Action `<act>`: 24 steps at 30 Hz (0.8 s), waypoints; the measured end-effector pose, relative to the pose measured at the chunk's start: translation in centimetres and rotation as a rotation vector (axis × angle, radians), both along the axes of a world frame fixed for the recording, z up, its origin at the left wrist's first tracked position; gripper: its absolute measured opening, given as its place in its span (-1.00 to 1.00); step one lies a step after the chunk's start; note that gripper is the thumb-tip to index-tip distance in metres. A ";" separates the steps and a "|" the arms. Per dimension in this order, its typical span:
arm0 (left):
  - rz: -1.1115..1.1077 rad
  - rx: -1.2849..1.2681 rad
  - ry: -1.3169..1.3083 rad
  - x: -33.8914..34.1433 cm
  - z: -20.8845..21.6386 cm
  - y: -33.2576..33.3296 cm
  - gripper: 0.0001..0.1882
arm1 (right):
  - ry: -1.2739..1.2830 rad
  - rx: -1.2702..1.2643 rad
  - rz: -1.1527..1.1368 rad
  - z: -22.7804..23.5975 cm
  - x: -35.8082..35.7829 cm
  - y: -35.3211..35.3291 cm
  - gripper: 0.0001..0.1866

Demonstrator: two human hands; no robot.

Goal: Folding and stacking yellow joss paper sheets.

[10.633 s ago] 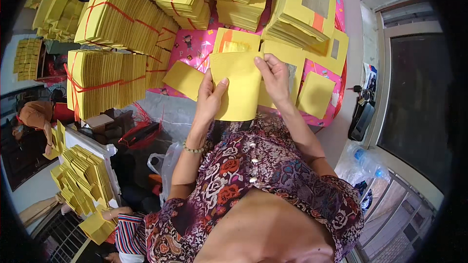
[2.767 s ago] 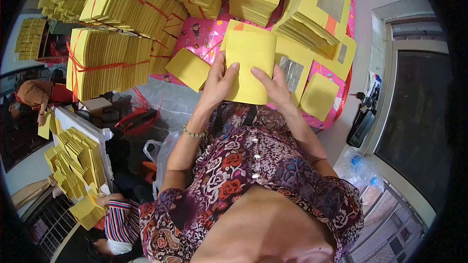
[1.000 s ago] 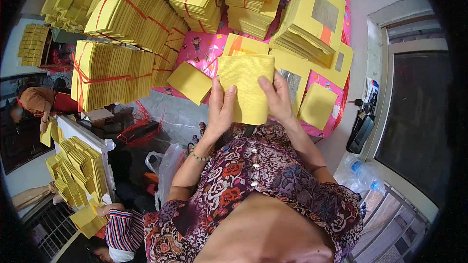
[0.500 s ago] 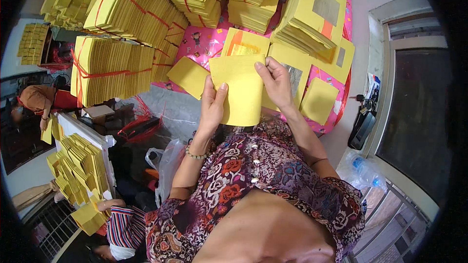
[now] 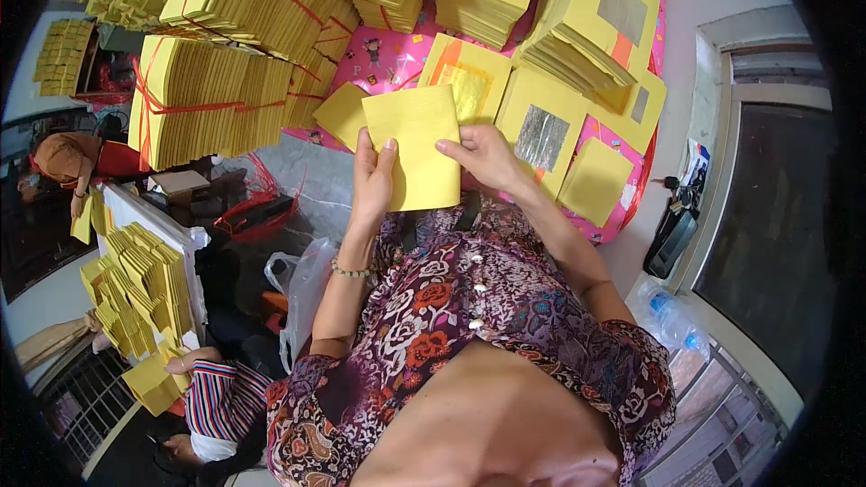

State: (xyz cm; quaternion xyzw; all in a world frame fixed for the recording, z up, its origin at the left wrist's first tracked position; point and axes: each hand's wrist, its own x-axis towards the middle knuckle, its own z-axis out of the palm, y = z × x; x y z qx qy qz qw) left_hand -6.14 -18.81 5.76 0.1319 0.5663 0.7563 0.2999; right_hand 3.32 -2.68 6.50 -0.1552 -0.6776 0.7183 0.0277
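Observation:
In front of my chest I hold a folded yellow paper (image 5: 415, 158) by its two sides. My left hand (image 5: 372, 179) grips the left edge, thumb on the face. On the right edge my right hand (image 5: 485, 155) pinches it, thumb in front and fingers curled behind. Just beyond lie a yellow sheet with orange print and a gold patch (image 5: 471, 81) and another bearing a silver foil square (image 5: 543, 137). Single folded yellow papers lie at the right (image 5: 596, 180) and left (image 5: 341, 113), the latter partly covered by the held one.
A tall stack of foil-patched yellow paper (image 5: 577, 32) stands at the back right of the pink table (image 5: 370, 59). Red-tied bundles (image 5: 216, 108) rise at the left. Two people (image 5: 225, 397) (image 5: 77, 167) handle yellow paper by a white table (image 5: 158, 225). A plastic bag (image 5: 307, 298) hangs near my left arm.
The folded paper has shifted left along with both hands. My right hand has slid from its top right corner down to the side edge. More of the foil sheet shows.

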 end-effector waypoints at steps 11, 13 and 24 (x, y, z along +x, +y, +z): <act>0.230 -0.064 0.023 -0.2 -4.6 -3.0 -0.65 | -0.096 -0.042 0.127 -3.7 -1.4 -2.5 -0.71; 0.269 -0.064 0.029 -0.2 -5.5 -3.9 -0.65 | -0.270 0.023 0.195 -2.6 -1.5 -3.0 -0.77; 0.415 -0.017 -0.219 -4.0 -8.9 -4.1 -0.66 | -0.118 0.549 0.067 -4.7 -1.4 -1.0 -0.61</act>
